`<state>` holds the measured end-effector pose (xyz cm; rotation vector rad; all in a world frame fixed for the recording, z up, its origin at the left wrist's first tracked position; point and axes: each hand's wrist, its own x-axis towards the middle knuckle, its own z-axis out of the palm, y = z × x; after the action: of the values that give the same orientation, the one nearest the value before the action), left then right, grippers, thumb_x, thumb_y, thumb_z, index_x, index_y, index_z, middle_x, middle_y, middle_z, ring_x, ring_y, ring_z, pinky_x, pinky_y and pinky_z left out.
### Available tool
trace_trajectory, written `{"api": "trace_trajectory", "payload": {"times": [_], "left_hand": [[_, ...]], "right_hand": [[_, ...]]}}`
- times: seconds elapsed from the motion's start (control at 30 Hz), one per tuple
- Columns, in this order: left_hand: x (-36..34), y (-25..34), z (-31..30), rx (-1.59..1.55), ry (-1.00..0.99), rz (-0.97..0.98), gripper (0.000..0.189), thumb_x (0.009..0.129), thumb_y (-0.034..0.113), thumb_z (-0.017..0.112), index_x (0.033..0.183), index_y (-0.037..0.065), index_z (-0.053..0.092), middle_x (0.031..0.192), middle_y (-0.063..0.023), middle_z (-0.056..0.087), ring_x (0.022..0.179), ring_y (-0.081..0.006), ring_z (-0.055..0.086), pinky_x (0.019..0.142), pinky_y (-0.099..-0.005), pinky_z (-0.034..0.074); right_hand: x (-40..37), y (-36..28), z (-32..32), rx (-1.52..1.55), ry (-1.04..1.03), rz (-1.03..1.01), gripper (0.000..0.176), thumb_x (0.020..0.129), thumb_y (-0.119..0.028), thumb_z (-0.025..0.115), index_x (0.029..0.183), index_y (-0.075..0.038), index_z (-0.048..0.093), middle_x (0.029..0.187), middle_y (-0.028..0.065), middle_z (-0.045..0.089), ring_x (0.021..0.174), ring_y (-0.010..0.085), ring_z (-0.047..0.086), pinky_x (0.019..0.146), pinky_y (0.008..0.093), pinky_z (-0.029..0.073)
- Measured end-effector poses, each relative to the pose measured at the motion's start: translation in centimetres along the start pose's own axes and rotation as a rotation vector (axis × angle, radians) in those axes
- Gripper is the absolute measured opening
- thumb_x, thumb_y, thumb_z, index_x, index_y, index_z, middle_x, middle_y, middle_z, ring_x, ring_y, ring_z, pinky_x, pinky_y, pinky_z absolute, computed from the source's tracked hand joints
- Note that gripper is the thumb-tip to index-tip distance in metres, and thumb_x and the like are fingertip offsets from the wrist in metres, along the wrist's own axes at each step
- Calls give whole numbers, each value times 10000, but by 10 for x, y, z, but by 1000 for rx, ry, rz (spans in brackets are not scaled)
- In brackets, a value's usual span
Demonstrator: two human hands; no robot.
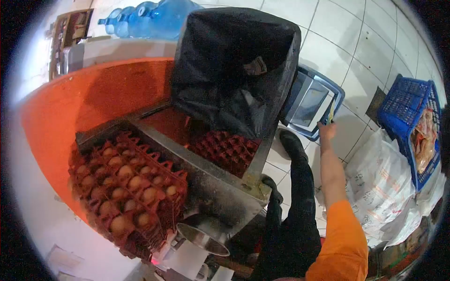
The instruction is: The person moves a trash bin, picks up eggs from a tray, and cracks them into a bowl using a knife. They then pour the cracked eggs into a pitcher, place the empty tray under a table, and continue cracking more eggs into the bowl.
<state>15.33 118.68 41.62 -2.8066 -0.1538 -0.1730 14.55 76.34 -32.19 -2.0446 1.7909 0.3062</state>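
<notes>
My right hand (pixel 327 130), at the end of an orange sleeve, reaches down to the near right rim of a blue-grey rectangular plastic container (pixel 291 111). Its fingers look closed, with a thin yellowish strip (pixel 332 112) just beyond them. Whether they grip the strip, the rim or something else I cannot make out. The container stands on the tiled floor and has a pale, glassy-looking middle. My left hand is out of view.
Red egg trays (pixel 136 180) full of eggs are stacked at left, by a metal-edged counter (pixel 206 175). A black cover (pixel 229 51) rises behind it. White sacks (pixel 379 178) and a blue crate (pixel 403 100) stand at right. Blue water jugs (pixel 166 18) lie at the back.
</notes>
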Motion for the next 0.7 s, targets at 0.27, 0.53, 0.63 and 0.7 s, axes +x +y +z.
{"api": "trace_trajectory", "payload": {"times": [0.27, 0.53, 0.63, 0.7], "left_hand": [[-30, -36, -22, -88, -15, -186, 288, 897, 75, 622, 1168, -9, 571, 1336, -198, 545, 1273, -347, 491, 1085, -451, 369], [53, -39, 19, -618, 63, -214, 612, 790, 4, 684, 1349, 28, 436, 1348, -178, 520, 1235, -321, 525, 1024, -402, 432], [104, -36, 39, -704, 169, -118, 647, 761, 5, 682, 1359, 40, 438, 1354, -196, 493, 1240, -357, 501, 1013, -427, 443], [121, -37, 47, -612, 199, -17, 659, 749, 10, 684, 1359, 45, 439, 1356, -204, 482, 1241, -373, 490, 1013, -437, 444]], "right_hand": [[-35, -96, -137, 1182, -352, 110, 526, 888, -445, 661, 1119, 26, 641, 982, 145, 697, 640, 174, 623, 505, 279, 415], [-155, -265, -226, 188, 7, -724, 832, 773, -424, 754, 1377, 50, 436, 1129, 247, 651, 961, 379, 657, 802, 428, 508], [-178, -261, -243, 217, -195, -711, 893, 758, -327, 749, 1436, 58, 312, 1195, 298, 599, 1093, 456, 585, 928, 475, 476], [-182, -261, -243, 163, -221, -727, 855, 796, -311, 719, 1432, 72, 295, 1194, 296, 601, 1082, 445, 597, 907, 475, 491]]}}
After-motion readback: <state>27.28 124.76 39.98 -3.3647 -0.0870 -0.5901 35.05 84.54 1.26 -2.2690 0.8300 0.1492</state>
